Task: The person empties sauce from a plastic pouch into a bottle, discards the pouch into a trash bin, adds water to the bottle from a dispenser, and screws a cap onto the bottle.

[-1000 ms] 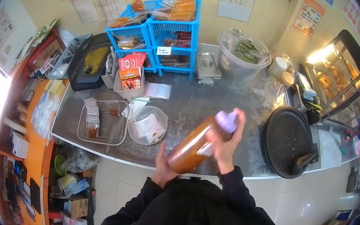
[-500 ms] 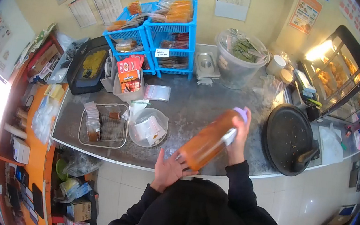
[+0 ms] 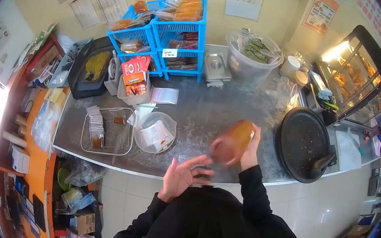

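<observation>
An orange-brown sauce bottle (image 3: 236,140) is in my right hand (image 3: 251,149), whose fingers wrap round its far side. The bottle is tilted, its round base turned toward me and slightly blurred; its cap is hidden from view. My left hand (image 3: 184,178) is open, palm up and fingers spread, just left of the base. Whether its fingertips touch the bottle I cannot tell. To the left on the steel counter (image 3: 195,115) stand a clear round tub (image 3: 169,141) with small packets and a wire basket (image 3: 120,141) holding small sauce sachets.
Blue stacked baskets (image 3: 181,68) hold packets at the back. A large clear bucket (image 3: 244,76) contains green leaves. On the right are a black round pan (image 3: 302,136) and a lit glass food warmer (image 3: 359,82). A black tray (image 3: 79,85) sits at the back left.
The bottle has swung from a long slant to pointing its base toward me, shifting right and up. My left hand has come away from the base, its fingers curling slightly upward.
</observation>
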`<state>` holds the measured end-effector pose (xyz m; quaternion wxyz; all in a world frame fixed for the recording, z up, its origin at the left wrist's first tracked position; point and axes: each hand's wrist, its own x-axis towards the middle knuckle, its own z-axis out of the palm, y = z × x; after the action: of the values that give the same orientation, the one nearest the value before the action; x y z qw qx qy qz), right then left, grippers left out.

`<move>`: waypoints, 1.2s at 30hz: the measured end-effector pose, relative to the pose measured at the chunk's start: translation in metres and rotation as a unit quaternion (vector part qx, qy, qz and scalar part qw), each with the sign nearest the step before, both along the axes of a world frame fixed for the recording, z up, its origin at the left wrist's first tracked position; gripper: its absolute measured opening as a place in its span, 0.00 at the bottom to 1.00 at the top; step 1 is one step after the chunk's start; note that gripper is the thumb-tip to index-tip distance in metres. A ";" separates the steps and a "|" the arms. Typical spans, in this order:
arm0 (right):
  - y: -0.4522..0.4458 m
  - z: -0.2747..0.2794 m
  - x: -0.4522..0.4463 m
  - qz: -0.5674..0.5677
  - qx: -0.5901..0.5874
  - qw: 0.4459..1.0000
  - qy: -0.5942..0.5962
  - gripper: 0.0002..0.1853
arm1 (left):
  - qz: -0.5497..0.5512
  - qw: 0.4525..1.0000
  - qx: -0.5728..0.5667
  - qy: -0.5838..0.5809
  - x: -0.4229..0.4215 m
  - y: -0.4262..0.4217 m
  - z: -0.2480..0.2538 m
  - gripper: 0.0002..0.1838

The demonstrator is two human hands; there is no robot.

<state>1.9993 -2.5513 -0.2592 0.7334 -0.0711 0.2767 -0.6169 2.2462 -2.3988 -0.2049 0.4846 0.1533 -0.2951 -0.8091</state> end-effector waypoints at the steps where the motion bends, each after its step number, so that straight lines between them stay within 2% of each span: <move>1: 0.002 -0.001 0.000 -0.003 0.036 0.999 -0.039 0.22 | 0.011 0.999 -0.034 0.006 -0.005 0.004 0.017 0.49; 2: 0.000 0.001 0.000 -0.006 0.070 0.994 -0.078 0.22 | 0.027 0.999 -0.020 0.005 -0.009 0.005 0.020 0.48; 3: -0.007 -0.006 0.000 -0.024 0.046 0.994 -0.101 0.22 | 0.043 0.999 -0.007 0.005 -0.011 0.005 0.023 0.48; 4: -0.012 -0.008 -0.003 -0.026 0.009 0.998 -0.056 0.23 | 0.058 0.998 0.008 0.004 -0.013 0.005 0.023 0.47; 6: -0.013 0.008 -0.001 -0.033 -0.058 0.997 0.033 0.24 | 0.066 0.991 0.118 0.021 -0.012 0.000 0.001 0.47; 7: -0.007 0.022 0.008 -0.136 -0.084 0.972 0.173 0.28 | 0.068 0.982 0.173 0.030 -0.012 -0.006 -0.013 0.47; 8: 0.007 0.054 0.021 -0.165 -0.175 0.924 0.297 0.30 | 0.052 0.978 0.196 0.039 -0.013 -0.012 -0.025 0.47; 9: 0.021 0.086 0.032 -0.188 -0.261 0.852 0.413 0.32 | 0.036 0.974 0.219 0.048 -0.015 -0.019 -0.037 0.47; 10: 0.031 0.106 0.040 -0.205 -0.340 0.757 0.519 0.35 | 0.021 0.968 0.243 0.057 -0.018 -0.026 -0.049 0.47; 12: 0.050 0.116 0.046 -0.143 -0.469 0.615 0.618 0.40 | -0.031 0.968 0.225 0.110 -0.025 -0.042 -0.070 0.47; 14: 0.058 0.107 0.058 -0.112 -0.495 0.636 0.581 0.39 | -0.083 0.968 0.184 0.147 -0.032 -0.055 -0.083 0.46; 15: 0.060 0.104 0.061 -0.096 -0.508 0.646 0.562 0.39 | -0.007 0.975 0.216 0.046 -0.039 -0.056 -0.083 0.44; 18: 0.062 0.113 0.063 -0.159 -0.503 0.587 0.614 0.38 | 0.111 0.971 0.198 -0.075 -0.049 -0.063 -0.104 0.41; 19: 0.064 0.122 0.061 -0.186 -0.493 0.570 0.631 0.30 | 0.135 0.961 0.226 -0.084 -0.049 -0.063 -0.111 0.37; 22: 0.059 0.124 0.056 -0.135 -0.468 0.595 0.640 0.20 | 0.113 0.964 0.236 -0.044 -0.046 -0.062 -0.114 0.35; 23: 0.061 0.131 0.056 -0.113 -0.452 0.613 0.638 0.13 | 0.124 0.962 0.237 -0.048 -0.047 -0.061 -0.112 0.34; 26: 0.057 0.124 0.057 -0.099 -0.474 0.580 0.655 0.11 | 0.125 0.960 0.245 -0.045 -0.046 -0.062 -0.112 0.35; 29: 0.052 0.136 0.056 -0.103 -0.533 0.489 0.683 0.07 | 0.135 0.956 0.255 -0.047 -0.046 -0.062 -0.110 0.33; 32: 0.043 0.128 0.053 -0.103 -0.515 0.472 0.708 0.05 | 0.171 0.944 0.278 -0.056 -0.049 -0.069 -0.114 0.30; 36: 0.034 0.114 0.054 -0.144 -0.461 0.535 0.693 0.08 | 0.186 0.937 0.285 -0.073 -0.051 -0.075 -0.119 0.28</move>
<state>2.0536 -2.5171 -0.1447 0.0790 -0.7636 0.3826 -0.5142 2.1955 -2.4737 -0.3243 0.5392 0.3961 -0.0526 -0.7414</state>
